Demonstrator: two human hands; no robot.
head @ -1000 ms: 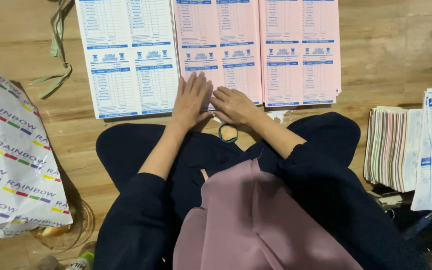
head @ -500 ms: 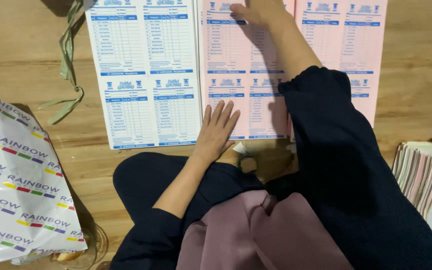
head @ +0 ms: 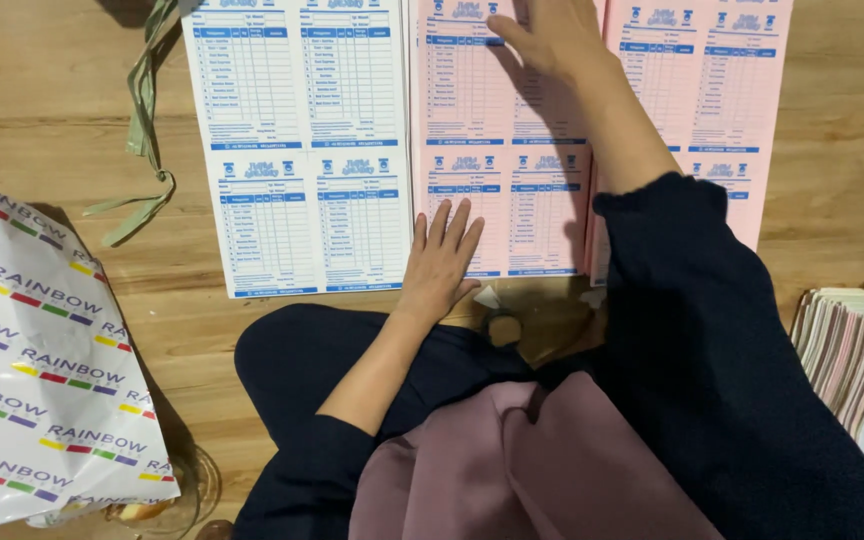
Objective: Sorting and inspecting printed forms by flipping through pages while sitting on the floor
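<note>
Three stacks of printed form sheets lie side by side on the wooden floor: a white stack on the left, a pink stack in the middle and another pink stack on the right. My left hand lies flat, fingers spread, on the near edge of the middle pink stack. My right hand reaches far forward and presses flat on the top of that same pink stack. Neither hand holds anything.
A large white wrapped paper package with coloured stripes lies at the left. A green strap lies beside the white stack. A thick pile of mixed sheets sits at the right edge. A small round object rests by my knees.
My right hand has stretched from near my lap to the far end of the middle pink stack. My left hand stayed at the stack's near edge. The view has tilted forward.
</note>
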